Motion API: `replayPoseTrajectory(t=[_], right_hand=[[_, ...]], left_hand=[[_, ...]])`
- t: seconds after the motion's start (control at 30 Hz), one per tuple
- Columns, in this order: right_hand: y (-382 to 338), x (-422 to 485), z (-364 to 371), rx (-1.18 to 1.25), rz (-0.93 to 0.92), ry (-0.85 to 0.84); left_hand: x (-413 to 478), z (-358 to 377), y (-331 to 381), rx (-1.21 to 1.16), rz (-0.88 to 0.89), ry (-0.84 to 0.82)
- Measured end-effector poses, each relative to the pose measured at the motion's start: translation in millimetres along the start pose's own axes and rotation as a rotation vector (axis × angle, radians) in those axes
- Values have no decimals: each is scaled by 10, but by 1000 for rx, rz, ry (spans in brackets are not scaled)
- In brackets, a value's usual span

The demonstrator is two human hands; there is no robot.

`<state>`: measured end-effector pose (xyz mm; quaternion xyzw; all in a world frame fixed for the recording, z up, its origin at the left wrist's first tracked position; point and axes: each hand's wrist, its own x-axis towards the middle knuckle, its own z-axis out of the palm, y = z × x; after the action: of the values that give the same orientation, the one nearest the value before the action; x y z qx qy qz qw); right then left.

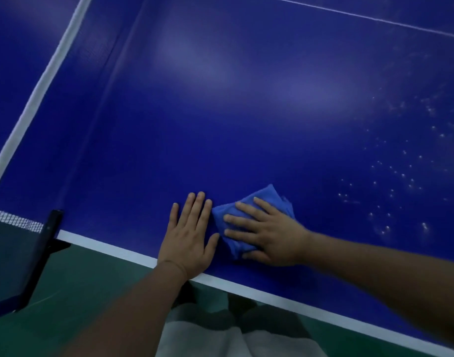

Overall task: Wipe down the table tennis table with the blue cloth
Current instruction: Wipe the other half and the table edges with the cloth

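The dark blue table tennis table [246, 112] fills most of the view, its white side line running along the near edge. A folded blue cloth [267, 195] lies on it close to that edge. My right hand [269, 233] presses flat on the cloth with straight, spread fingers. Just left of the cloth, my left hand [189, 235] rests flat on the bare table surface, fingers straight, the thumb almost touching the cloth.
The net [12, 220] with its white top band and black clamp post [47, 243] stands at the left. White droplets or specks [400, 176] dot the table at the right. Green floor [92, 279] lies below the table edge.
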<state>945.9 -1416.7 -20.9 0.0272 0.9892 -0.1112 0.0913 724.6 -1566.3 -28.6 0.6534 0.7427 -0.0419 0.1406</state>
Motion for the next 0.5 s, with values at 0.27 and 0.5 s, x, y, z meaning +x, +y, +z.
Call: replayPoseTrajectory(t=[0.27, 0.5], right_hand=[[1522, 284, -484, 141, 993, 197], [88, 317, -78, -12, 288, 102]], left_hand=[[28, -68, 71, -46, -57, -26], [427, -180, -7, -158, -36, 129]])
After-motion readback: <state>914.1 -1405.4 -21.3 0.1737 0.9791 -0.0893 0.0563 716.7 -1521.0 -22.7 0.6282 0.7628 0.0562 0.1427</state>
